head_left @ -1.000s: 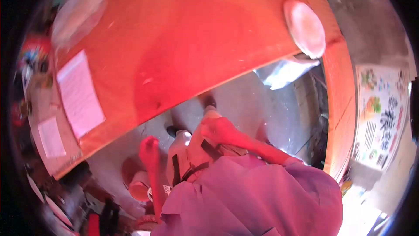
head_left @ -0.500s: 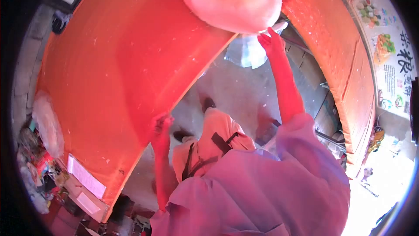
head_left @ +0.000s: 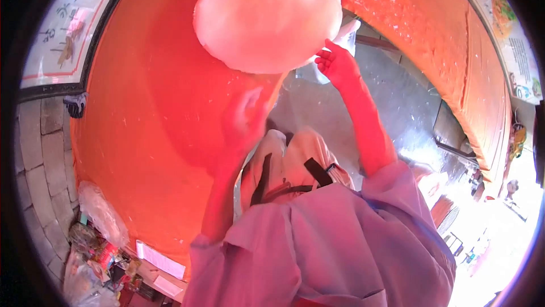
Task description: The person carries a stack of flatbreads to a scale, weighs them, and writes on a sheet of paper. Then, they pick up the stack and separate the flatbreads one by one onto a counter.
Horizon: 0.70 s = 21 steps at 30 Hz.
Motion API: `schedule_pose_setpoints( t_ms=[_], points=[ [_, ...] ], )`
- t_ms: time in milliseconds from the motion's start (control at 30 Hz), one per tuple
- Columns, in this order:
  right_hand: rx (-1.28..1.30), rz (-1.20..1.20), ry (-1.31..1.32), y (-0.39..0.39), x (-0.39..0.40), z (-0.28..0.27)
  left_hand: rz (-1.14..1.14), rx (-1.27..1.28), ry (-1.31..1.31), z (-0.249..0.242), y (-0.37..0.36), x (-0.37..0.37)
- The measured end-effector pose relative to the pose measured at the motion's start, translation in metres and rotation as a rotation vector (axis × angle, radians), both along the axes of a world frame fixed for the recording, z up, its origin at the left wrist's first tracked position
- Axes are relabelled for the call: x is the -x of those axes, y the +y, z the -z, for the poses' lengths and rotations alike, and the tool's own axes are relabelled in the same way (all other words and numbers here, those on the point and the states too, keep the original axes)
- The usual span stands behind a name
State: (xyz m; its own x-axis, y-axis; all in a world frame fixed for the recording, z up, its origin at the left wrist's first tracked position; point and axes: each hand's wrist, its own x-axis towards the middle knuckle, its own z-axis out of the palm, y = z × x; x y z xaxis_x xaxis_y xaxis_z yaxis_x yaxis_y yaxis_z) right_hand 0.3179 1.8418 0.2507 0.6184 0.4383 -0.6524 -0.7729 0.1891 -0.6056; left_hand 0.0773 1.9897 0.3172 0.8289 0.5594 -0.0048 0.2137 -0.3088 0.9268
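A large, round, pale pink-white puffy disc fills the top middle of the head view, overlapping the orange-covered table. My right hand is raised at the disc's lower right edge, its fingertips right at the rim. Its fingers are apart and loosely bent, and nothing shows between them. My left hand is below the disc, over the table near its slanting edge. Motion smears its fingers. Behind my right hand is a whitish translucent plastic bag, partly hidden by the disc and the hand.
A second orange-covered surface curves along the right. Grey floor shows between the two. Plastic bags and clutter lie lower left beside slips of paper. A framed board is at upper left, a printed sign at right.
My left hand has moved up and right, from the table's edge to over the cloth nearer the disc. My right hand stays by the disc's rim, fingers more bent. The whole view has shifted.
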Motion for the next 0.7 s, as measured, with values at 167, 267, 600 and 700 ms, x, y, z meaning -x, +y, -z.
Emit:
schedule_pose_setpoints(
  t_ms=[167, 267, 600, 700],
  points=[
    [0.029, -0.045, -0.218, 0.023, -0.003, -0.026, 0.110, -0.554, -0.185, 0.000, 0.004, -0.099],
    [-0.226, -0.058, -0.059, 0.041, 0.002, -0.057, 0.080, -0.620, -0.090, 0.009, 0.004, -0.127],
    [0.245, -0.143, -0.270, -0.021, -0.069, -0.003, -0.187, -0.225, 0.034, -0.011, 0.079, -0.143],
    [0.174, -0.097, -0.090, -0.029, -0.077, 0.002, -0.426, -0.090, -0.059, -0.055, 0.128, -0.129]
  ],
)
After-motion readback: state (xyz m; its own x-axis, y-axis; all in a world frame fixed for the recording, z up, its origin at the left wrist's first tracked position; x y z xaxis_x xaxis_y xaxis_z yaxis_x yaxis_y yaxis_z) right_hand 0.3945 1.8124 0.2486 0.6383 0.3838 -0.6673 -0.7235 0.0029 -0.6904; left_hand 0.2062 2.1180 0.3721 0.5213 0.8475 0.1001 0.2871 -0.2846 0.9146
